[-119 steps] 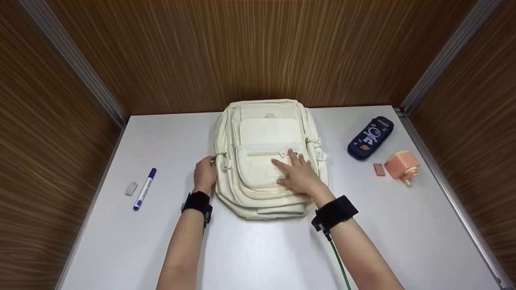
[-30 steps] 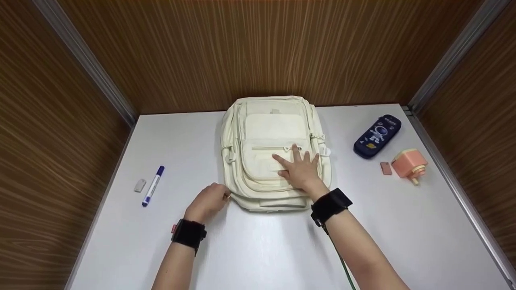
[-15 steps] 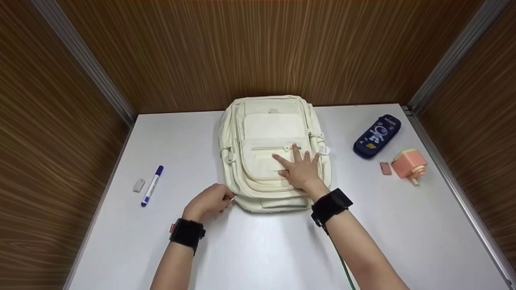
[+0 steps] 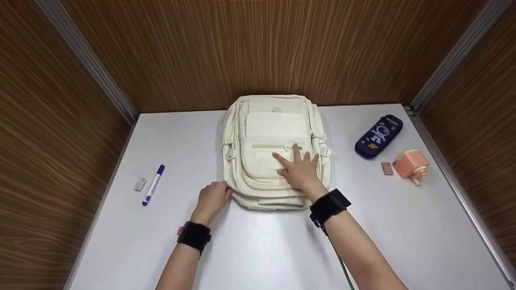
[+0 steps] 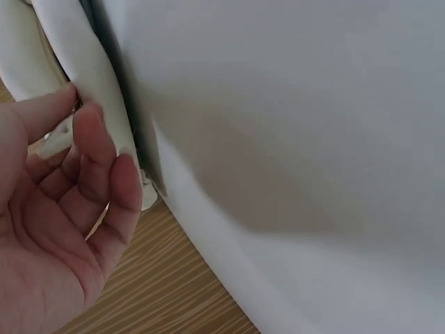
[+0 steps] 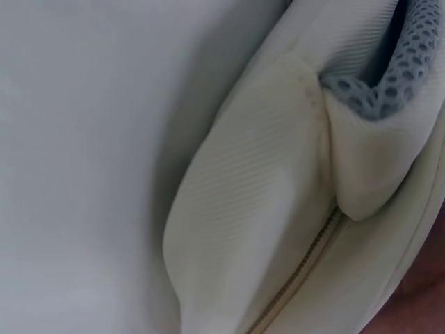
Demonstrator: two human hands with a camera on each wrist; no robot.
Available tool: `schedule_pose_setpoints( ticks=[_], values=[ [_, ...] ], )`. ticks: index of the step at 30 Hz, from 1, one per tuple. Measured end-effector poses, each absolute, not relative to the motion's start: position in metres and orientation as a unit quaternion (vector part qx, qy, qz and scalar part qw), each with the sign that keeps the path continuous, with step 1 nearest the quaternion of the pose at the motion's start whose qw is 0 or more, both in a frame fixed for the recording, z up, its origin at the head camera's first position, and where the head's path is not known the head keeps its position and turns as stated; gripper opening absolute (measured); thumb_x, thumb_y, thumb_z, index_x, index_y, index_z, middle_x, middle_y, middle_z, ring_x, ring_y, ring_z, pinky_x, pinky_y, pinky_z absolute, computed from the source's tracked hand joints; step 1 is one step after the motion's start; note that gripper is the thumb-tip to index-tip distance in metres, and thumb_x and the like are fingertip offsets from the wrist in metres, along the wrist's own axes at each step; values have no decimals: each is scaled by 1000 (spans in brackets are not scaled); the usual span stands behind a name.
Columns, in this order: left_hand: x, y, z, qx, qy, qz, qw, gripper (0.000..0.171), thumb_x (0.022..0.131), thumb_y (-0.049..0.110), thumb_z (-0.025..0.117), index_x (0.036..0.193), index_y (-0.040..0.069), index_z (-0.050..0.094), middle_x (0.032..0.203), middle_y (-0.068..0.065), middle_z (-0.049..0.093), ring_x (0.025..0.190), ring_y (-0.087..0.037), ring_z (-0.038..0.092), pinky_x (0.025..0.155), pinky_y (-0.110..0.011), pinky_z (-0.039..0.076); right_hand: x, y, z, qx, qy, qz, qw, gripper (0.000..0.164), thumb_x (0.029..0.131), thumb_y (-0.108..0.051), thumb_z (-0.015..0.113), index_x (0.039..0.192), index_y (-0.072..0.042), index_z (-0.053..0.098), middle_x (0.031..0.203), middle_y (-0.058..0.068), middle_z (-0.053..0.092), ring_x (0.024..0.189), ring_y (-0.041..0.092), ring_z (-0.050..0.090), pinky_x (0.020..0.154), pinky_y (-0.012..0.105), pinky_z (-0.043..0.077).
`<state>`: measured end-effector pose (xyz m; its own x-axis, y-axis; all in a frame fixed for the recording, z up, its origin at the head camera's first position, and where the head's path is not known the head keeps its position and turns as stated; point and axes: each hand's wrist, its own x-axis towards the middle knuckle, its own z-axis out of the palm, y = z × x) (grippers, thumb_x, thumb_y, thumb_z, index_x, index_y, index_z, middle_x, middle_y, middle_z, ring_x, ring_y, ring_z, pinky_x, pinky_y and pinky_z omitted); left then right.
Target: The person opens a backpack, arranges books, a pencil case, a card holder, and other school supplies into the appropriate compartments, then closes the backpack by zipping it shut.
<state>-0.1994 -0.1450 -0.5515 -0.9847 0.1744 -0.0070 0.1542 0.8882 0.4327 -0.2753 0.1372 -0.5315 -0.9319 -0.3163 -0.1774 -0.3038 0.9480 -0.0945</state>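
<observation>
A cream backpack [image 4: 274, 125] lies front side up against the back wall. At its lower left side, my left hand [image 4: 213, 197] pinches a zipper pull between thumb and index finger. In the left wrist view the fingertips [image 5: 90, 129] meet at the dark zipper line, hiding most of the pull; the other fingers curl loosely. My right hand [image 4: 301, 173] rests with spread fingers on the front pocket, just below its short zipper [image 4: 270, 146]. The right wrist view shows the bag's side with a zipper [image 6: 299, 271] and grey mesh [image 6: 389, 90].
On the left of the white table [image 4: 258, 249] lie a blue-capped marker [image 4: 153, 185] and a grey-white eraser [image 4: 140, 184]. To the right are a navy astronaut pencil case [image 4: 379, 137], a small pink eraser [image 4: 387, 168] and a pink-and-cream pencil sharpener [image 4: 411, 165].
Over four seconds my left hand has slid from beside the left buckle down to the bag's lower left corner. My right hand has stayed on the front pocket.
</observation>
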Motion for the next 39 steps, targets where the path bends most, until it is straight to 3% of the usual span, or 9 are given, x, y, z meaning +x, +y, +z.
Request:
schedule_pose_setpoints(
  ticks=[9, 17, 22, 28, 32, 35, 37, 39],
  values=[
    [-201, -148, -543, 145, 945, 283, 72, 28, 88, 11, 71, 62, 10, 63, 56, 10, 45, 53, -10, 41, 52, -29, 36, -273, 133, -534, -134, 985, -53, 94, 56, 99, -56, 42, 151, -53, 22, 160, 24, 6, 135, 60, 22, 93, 83, 17],
    [-202, -148, -530, 177, 910, 350, 137, 19, 92, 12, 68, 76, 6, 75, 53, 9, 52, 47, -6, 45, 47, -25, 39, -274, 133, -535, -119, 987, -55, 96, 55, 99, -56, 41, 150, -54, 21, 160, 24, 6, 135, 59, 22, 92, 83, 18],
    [-204, -145, -530, 168, 911, 350, 136, 18, 92, 14, 68, 76, 8, 75, 53, 9, 51, 47, -7, 44, 47, -26, 37, -273, 134, -535, -118, 987, -59, 86, 55, 99, -55, 42, 151, -53, 23, 160, 24, 8, 134, 60, 24, 94, 81, 18],
    [-203, -147, -536, 134, 928, 325, 127, 20, 91, 16, 68, 75, 7, 73, 58, 8, 54, 51, -9, 46, 50, -28, 39, -265, 129, -529, -117, 987, -81, 80, 55, 101, -48, 46, 153, -43, 29, 159, 25, 11, 133, 63, 20, 100, 78, 15],
    [-199, -152, -533, 110, 930, 318, 146, 23, 93, 17, 66, 73, 8, 73, 56, 5, 56, 49, -11, 50, 47, -28, 41, -252, 115, -520, -147, 984, -97, 33, 53, 99, -35, 56, 150, -29, 42, 155, 26, 23, 137, 56, 23, 105, 73, 15],
    [-197, -156, -529, 100, 931, 311, 164, 25, 92, 19, 67, 70, 8, 73, 54, 1, 60, 46, -11, 51, 45, -28, 41, -240, 99, -513, -207, 965, -156, -48, 38, 95, -20, 63, 132, -12, 60, 138, 24, 47, 127, 43, 45, 104, 58, 34],
    [-197, -157, -526, 111, 928, 311, 173, 28, 90, 18, 67, 65, 7, 71, 53, 0, 61, 43, -10, 50, 44, -26, 39, -230, 86, -509, -248, 943, -210, -75, 24, 92, -11, 64, 115, -6, 68, 116, 16, 60, 106, 32, 60, 93, 44, 47],
    [-197, -158, -525, 131, 920, 320, 183, 28, 87, 15, 66, 61, 5, 69, 53, -1, 62, 42, -8, 48, 43, -25, 37, -219, 73, -506, -292, 917, -263, -64, 16, 89, -2, 62, 103, -3, 71, 96, 9, 66, 84, 22, 63, 77, 35, 53]
  ],
)
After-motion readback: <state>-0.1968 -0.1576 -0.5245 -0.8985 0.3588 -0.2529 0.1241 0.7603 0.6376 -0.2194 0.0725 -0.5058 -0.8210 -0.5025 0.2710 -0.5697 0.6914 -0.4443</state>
